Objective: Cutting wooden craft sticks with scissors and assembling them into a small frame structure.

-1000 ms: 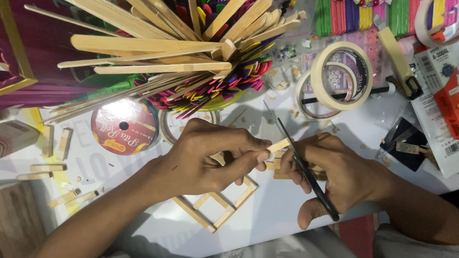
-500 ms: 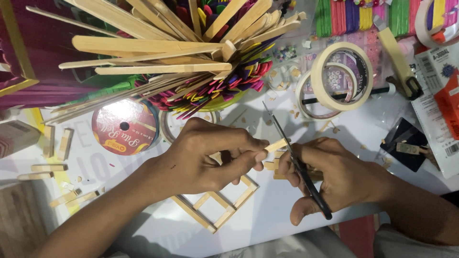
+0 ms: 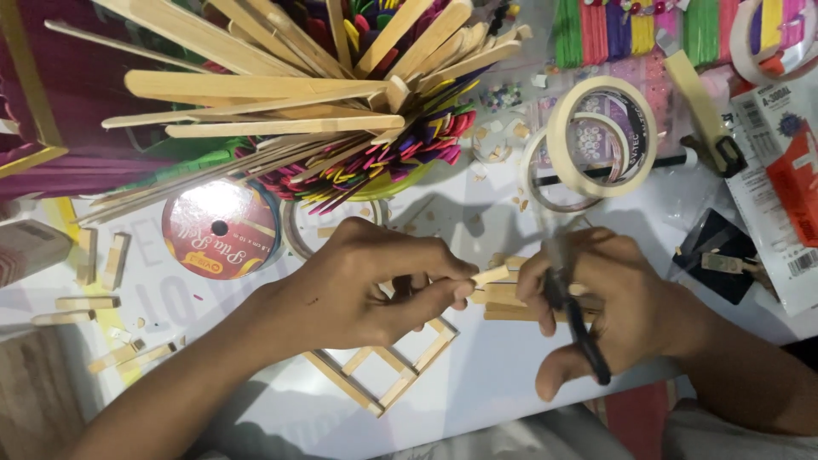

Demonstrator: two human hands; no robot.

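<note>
Two tape rolls (image 3: pixel 603 136), one spool (image 3: pixel 221 228)

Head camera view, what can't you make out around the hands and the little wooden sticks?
- Scissors: blades blurred in the head view, so open or shut is unclear.
- Short wooden sticks: partly covered by the right hand; their count is hidden.
- Stick frame: upper part hidden under the left hand.
- Tape roll: cut off by the top right edge.

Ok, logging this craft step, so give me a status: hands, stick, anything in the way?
Left hand pinches short pale wooden stick. Right hand grips black scissors. Wooden stick lattice frame lies under the left hand.
</note>
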